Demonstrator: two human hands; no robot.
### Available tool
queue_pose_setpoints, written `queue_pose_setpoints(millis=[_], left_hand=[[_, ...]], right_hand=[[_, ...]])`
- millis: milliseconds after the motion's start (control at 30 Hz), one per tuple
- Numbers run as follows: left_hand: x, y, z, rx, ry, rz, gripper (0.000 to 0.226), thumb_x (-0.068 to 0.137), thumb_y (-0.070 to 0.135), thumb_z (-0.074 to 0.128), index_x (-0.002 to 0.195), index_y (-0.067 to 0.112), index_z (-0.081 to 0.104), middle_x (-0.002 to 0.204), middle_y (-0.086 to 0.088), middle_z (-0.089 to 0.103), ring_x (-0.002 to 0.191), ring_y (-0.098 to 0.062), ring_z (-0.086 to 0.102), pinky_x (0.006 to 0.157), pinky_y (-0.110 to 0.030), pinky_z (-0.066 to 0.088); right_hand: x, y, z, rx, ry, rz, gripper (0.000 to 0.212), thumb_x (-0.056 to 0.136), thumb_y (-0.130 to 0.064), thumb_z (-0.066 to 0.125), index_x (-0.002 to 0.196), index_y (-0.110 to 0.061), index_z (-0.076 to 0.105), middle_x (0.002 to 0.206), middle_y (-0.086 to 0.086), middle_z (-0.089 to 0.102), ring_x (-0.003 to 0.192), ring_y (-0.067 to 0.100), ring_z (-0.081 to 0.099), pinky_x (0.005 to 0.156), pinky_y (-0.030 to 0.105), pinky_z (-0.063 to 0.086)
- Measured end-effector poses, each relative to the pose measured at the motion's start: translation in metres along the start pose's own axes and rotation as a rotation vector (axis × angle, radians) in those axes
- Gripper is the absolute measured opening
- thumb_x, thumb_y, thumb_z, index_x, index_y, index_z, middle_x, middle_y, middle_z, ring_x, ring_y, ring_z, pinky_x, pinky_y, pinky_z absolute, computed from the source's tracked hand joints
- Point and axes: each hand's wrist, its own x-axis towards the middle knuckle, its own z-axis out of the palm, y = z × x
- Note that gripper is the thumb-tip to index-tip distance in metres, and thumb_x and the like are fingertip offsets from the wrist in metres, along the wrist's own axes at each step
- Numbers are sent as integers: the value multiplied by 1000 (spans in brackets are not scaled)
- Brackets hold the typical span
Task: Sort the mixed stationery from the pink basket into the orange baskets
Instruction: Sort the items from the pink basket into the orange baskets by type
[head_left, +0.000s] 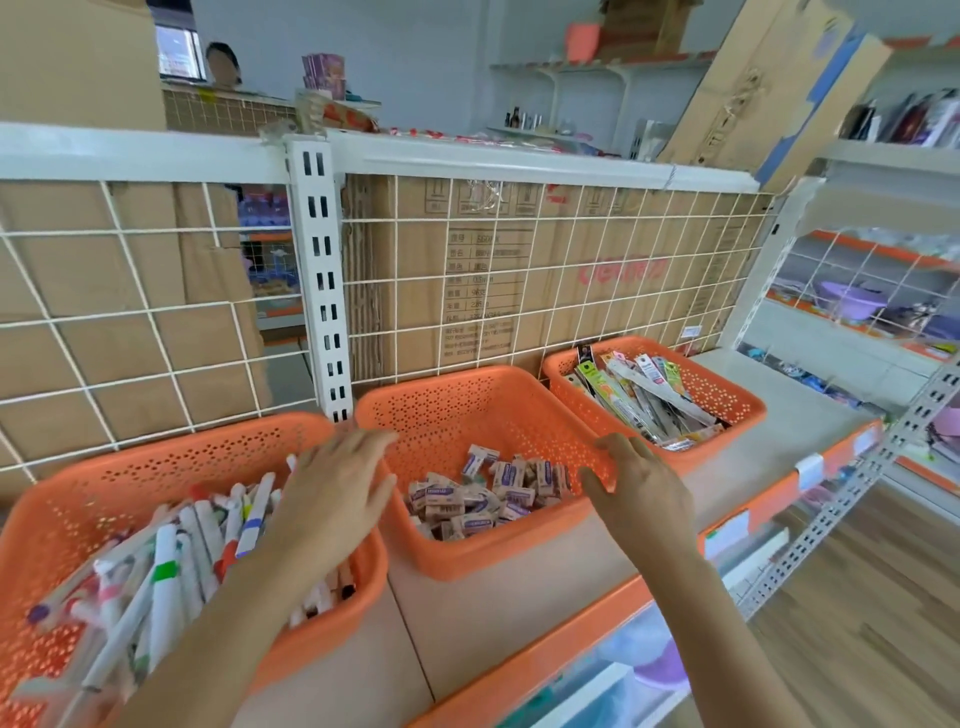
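Note:
Three orange baskets stand in a row on the shelf. The left basket (156, 462) is full of marker pens (166, 561). The middle basket (467, 405) holds small boxed erasers (483, 499). The right basket (737, 395) holds long flat packaged items (649, 395). My left hand (332, 499) hovers with straight fingers over the gap between the left and middle baskets, holding nothing. My right hand (639, 483) has relaxed fingers at the middle basket's right rim, thumb inside the rim. No pink basket is in view.
A white wire grid (519, 291) backed by cardboard boxes closes the shelf behind the baskets. A white slotted upright (322, 280) stands behind the left and middle baskets. Bare shelf surface (810, 410) lies right of the baskets. More shelving stands at far right above wooden floor.

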Motion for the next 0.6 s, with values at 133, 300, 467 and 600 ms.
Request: queue_pose_setpoints(millis=[133, 300, 467, 600], left_hand=[[-35, -24, -13, 25, 64, -79, 45, 90, 27, 56, 133, 16, 49, 134, -8, 53, 123, -29, 49, 101, -48, 38], [-94, -41, -23, 51, 156, -98, 43, 84, 35, 48, 115, 8, 60, 109, -14, 64, 95, -38, 62, 78, -50, 51], [-164, -46, -41, 66, 239, -234, 39, 77, 9, 71, 115, 5, 61, 114, -19, 62, 104, -43, 58, 84, -55, 46], [-219, -45, -51, 60, 226, -306, 44, 76, 8, 71, 118, 7, 60, 113, -19, 62, 101, -42, 59, 81, -52, 46]], right_hand=[[-30, 6, -15, -13, 52, -40, 33, 85, -28, 64, 113, -12, 59, 108, 7, 65, 100, 33, 60, 82, 40, 44], [-79, 6, -31, -35, 107, -68, 31, 80, -23, 71, 106, -9, 63, 96, 11, 66, 87, 36, 63, 74, 43, 47], [-136, 1, -42, -7, 104, -114, 30, 76, -18, 75, 101, -6, 64, 90, 13, 67, 82, 38, 63, 66, 44, 50], [-175, -12, -50, -7, 83, -169, 29, 75, -17, 75, 100, -7, 63, 90, 11, 67, 80, 37, 63, 65, 42, 48]])
